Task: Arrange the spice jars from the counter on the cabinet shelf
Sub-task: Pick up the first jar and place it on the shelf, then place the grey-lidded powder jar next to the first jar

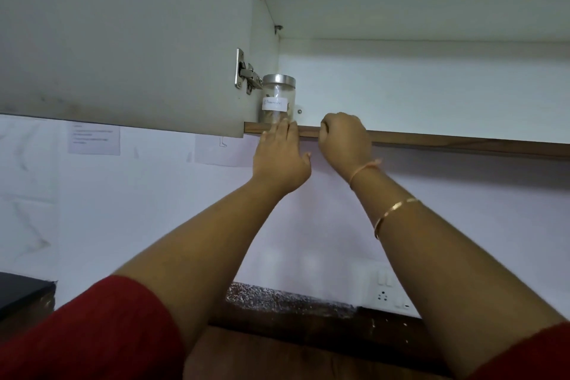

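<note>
Head view: jar [278,99] upright on shelf [462,143], far left corner, hinge [246,74] just beside it at its 9 o'clock. Left hand [280,160] flat, fingers straight, tips touching jar base from 6 o'clock. Right hand [344,140] at 3 o'clock of left, curled in a fist against shelf edge, nothing seen in it. Step looks like seating the jar: push low on the base, slowly, so it slides back without tipping; label facing out, clear of hinge
</note>
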